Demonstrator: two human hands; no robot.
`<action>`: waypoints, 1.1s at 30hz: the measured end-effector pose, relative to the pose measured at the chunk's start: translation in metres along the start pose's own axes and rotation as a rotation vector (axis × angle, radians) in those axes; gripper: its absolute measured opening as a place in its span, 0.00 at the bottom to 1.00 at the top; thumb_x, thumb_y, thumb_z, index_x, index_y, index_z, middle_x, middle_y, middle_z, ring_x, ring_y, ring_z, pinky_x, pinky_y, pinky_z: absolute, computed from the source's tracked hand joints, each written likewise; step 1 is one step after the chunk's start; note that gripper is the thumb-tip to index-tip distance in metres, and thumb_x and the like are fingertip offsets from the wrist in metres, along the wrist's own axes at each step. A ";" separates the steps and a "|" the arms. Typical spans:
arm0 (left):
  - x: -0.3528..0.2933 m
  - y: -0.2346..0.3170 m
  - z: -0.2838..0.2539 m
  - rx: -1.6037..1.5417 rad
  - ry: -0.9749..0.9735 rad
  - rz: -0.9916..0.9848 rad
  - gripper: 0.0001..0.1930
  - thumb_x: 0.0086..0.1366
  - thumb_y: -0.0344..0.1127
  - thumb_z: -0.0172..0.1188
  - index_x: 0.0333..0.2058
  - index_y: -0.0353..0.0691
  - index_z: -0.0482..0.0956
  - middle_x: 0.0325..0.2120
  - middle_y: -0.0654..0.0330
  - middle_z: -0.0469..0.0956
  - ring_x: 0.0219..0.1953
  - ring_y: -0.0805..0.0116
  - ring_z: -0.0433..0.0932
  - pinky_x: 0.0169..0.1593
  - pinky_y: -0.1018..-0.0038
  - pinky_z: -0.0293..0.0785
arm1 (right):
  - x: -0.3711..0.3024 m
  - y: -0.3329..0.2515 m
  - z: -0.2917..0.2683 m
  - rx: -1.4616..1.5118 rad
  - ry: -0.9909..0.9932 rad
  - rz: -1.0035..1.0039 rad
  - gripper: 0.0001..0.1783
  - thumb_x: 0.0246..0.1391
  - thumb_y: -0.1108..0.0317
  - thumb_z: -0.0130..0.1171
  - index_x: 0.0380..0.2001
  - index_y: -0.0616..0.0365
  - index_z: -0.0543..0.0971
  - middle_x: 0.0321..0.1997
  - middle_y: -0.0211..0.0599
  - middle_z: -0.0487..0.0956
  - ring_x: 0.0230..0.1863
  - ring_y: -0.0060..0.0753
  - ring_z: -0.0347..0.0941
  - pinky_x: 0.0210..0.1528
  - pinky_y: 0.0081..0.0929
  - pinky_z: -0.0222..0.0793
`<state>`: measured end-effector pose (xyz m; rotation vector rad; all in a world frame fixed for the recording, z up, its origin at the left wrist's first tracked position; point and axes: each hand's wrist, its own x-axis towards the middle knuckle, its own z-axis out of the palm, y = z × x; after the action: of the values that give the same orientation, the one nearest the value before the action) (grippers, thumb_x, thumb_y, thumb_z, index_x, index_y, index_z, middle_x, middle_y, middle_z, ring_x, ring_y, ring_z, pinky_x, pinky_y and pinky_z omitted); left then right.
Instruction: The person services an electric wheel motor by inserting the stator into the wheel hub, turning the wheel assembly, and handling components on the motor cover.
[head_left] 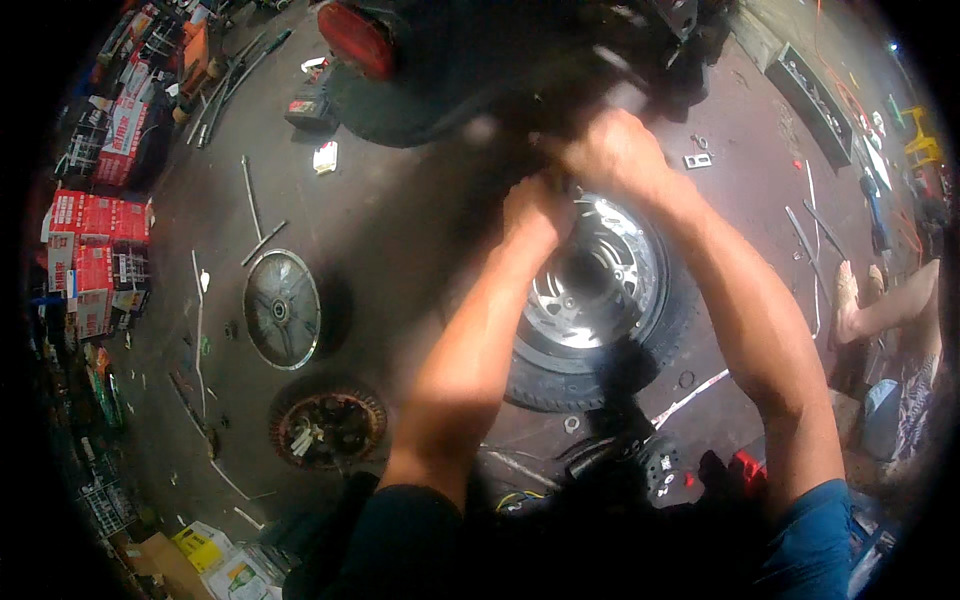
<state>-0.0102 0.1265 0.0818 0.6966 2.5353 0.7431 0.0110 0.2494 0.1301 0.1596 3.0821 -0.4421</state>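
Observation:
Both my arms reach forward over a wheel with a black tyre (560, 392) that lies flat on the floor. Its metal brake disc (632, 290) faces up, with a dark round hub in the middle. My left hand (538, 212) is closed above the far-left edge of the disc. A little farther and to the right, my right hand (615, 148) is also closed, its fingers smeared by motion. What either hand holds is dark and blurred. Beyond them stands a dark vehicle part with a red light (357, 40), its lower edge in shadow.
On the left lie a round metal cover (283, 310) and a rusty ring-shaped part (327, 420) holding small pieces. Red boxes (100, 240) are stacked along the left wall. A long metal tray (810, 105) sits far right. Another person's bare foot (848, 300) shows at right.

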 end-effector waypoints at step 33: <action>0.002 -0.010 0.016 -0.057 0.101 0.046 0.14 0.57 0.41 0.49 0.35 0.39 0.76 0.33 0.48 0.77 0.38 0.48 0.76 0.42 0.59 0.72 | 0.028 0.002 -0.017 0.435 -0.098 0.035 0.15 0.53 0.66 0.45 0.34 0.60 0.79 0.30 0.44 0.78 0.28 0.36 0.73 0.27 0.27 0.67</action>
<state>-0.0075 0.1262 0.0631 0.7174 2.5852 0.8840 -0.0163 0.2591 0.1451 0.1905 2.8358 -1.0771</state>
